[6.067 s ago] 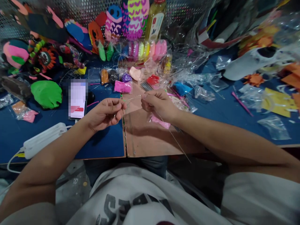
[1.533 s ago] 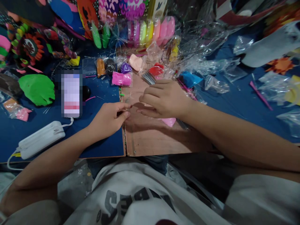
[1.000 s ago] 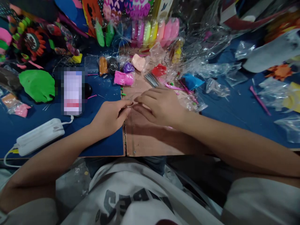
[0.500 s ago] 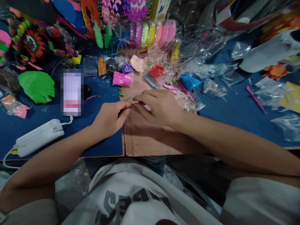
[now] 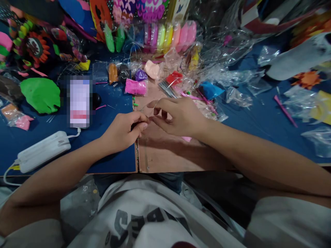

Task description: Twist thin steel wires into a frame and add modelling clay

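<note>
Pinching some thin wire (image 5: 156, 103) with the left hand (image 5: 126, 130) over the counter (image 5: 173, 156). Curling the right hand (image 5: 179, 115) alongside, can't tell its grip tbh.

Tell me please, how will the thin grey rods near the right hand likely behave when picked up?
The grey rods probably feel stiff, since their visible lengths lie straight. Being so thin, each is likely light. They may spread apart, as no tie shows, though the right hand seems to hide part.
</note>
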### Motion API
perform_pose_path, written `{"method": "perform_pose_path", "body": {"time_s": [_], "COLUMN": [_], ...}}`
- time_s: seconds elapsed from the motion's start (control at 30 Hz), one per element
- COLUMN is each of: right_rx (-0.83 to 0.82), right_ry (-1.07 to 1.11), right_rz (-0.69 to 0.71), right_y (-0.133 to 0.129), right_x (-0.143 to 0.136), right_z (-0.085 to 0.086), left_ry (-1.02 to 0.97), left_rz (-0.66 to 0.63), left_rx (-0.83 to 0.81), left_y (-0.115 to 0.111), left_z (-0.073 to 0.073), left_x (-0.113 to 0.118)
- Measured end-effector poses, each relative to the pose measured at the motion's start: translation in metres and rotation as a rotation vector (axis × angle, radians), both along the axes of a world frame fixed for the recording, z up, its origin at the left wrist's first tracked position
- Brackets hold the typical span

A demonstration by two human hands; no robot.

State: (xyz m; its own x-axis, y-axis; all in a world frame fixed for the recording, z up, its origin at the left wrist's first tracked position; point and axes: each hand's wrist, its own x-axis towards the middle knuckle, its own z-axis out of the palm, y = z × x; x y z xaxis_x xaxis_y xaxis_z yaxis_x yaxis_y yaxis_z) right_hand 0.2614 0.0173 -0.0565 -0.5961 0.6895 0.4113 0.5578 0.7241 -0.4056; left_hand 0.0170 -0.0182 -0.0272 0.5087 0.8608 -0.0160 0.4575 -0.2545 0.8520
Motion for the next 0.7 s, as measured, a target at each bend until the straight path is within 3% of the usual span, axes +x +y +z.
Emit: {"method": "perform_pose_path", "body": {"time_s": [0.5,0.7], "right_rx": [0.049,0.109], "right_ry": [-0.006,0.049], "right_rz": [0.074,0.008], "right_y": [-0.0005,-0.004], "right_x": [-0.0014,-0.0007], "right_z": [0.0001,-0.0015], "left_ry": [-0.242,-0.269], "left_rz": [0.002,0.033], "left_rx": [-0.303,-0.297], "left_y": [0.0004,0.0043], "left_z": [0.0027,-0.0015], "left_x": [0.0047,0.0028]}}
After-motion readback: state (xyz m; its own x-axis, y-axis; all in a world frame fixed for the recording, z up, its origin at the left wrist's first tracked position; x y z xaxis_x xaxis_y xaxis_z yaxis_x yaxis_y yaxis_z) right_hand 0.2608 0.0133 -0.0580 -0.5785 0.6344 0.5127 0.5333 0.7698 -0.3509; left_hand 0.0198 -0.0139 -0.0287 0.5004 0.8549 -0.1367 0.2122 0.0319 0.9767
